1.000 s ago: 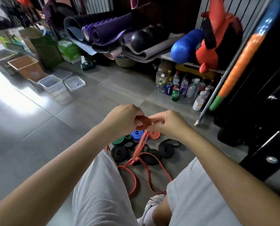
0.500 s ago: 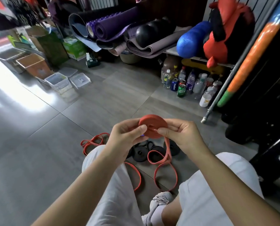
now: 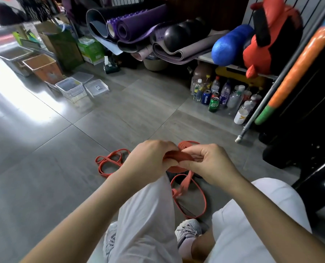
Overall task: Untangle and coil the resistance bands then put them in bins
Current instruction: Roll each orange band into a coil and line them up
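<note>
Here the red band (image 3: 178,158), partly coiled, trails loops between both hands.

Matt red rubber band (image 3: 178,158); glossy grey tiled floor (image 3: 120,118); clear plastic bins (image 3: 71,90); white cloth trousers (image 3: 148,215); knobbly purple foam mat (image 3: 138,21); shiny metal cans (image 3: 206,96).

Two hands show, the left hand (image 3: 148,160) and the right hand (image 3: 209,164), both gripping the held band (image 3: 178,157). Orange bands number two: that one and a loose band (image 3: 108,162) on the floor. There are two clear bins, the nearer clear bin (image 3: 71,90) and the farther clear bin (image 3: 96,88), and one brown bin (image 3: 44,68). Three cans stand together: a blue can (image 3: 206,96), a red can (image 3: 215,94) and a green can (image 3: 213,104). The bottles (image 3: 233,99) are too crowded to count.
</note>
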Motion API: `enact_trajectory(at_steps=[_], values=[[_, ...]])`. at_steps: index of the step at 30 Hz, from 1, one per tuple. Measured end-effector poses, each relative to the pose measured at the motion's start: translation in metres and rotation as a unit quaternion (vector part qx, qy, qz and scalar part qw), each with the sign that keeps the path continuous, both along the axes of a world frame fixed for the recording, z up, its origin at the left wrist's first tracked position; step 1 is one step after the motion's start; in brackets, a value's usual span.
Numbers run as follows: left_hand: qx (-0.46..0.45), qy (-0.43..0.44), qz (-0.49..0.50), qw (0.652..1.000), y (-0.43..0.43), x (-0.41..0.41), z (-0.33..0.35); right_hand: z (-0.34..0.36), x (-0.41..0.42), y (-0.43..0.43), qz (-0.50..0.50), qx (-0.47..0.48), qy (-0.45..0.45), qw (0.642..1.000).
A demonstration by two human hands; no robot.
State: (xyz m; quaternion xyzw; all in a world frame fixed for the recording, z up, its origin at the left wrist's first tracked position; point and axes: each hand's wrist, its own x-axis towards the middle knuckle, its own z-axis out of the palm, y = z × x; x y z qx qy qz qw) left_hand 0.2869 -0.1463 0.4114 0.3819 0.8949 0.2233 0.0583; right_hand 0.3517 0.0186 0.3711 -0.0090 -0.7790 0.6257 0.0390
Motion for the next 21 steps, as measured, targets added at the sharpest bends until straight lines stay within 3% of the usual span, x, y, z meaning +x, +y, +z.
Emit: enact_trajectory(at_steps=[6,10,17,21], values=[[0.102,-0.064,0.056,0.991,-0.012,-0.003,0.0,0.006,0.001,0.005,-0.014,0.005,0.001,1.0],[0.218,-0.117,0.108,0.963,-0.02,0.001,-0.006,0.002,0.004,0.006,-0.026,0.006,-0.006,1.0],[0.368,-0.261,0.134,0.882,-0.017,0.007,-0.011,0.007,0.005,0.001,-0.032,-0.068,0.033,0.997],[0.45,-0.356,0.16,0.803,-0.012,0.013,-0.017,0.008,0.007,-0.001,-0.019,-0.126,0.056,0.99]])
